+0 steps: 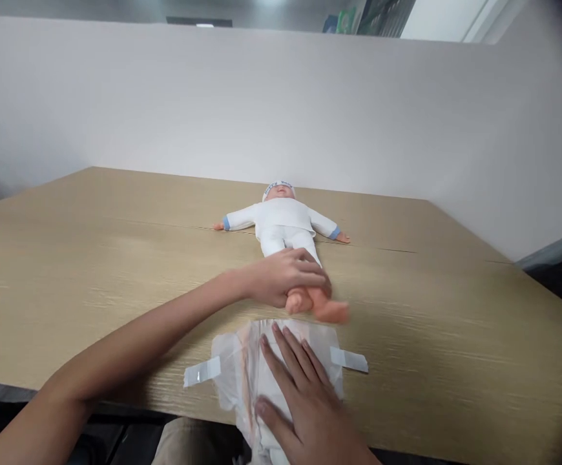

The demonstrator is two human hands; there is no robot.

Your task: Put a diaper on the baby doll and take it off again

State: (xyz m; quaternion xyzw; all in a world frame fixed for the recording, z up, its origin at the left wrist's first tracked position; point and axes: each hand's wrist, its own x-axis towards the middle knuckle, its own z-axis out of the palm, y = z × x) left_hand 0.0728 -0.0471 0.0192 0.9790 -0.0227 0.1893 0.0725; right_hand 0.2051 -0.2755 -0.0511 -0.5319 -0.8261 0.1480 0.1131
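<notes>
A baby doll in a white suit and a white cap lies on its back on the wooden table, arms spread, feet towards me. My left hand is closed around the doll's ankles, with its bare feet sticking out below the fingers. A white diaper with tape tabs on both sides lies spread at the table's near edge, just below the doll's feet. My right hand rests flat on the diaper, fingers spread and pointing towards the doll.
A plain white partition wall stands along the far and right sides of the table. The table's near edge runs just under the diaper, and its right edge drops off at the far right.
</notes>
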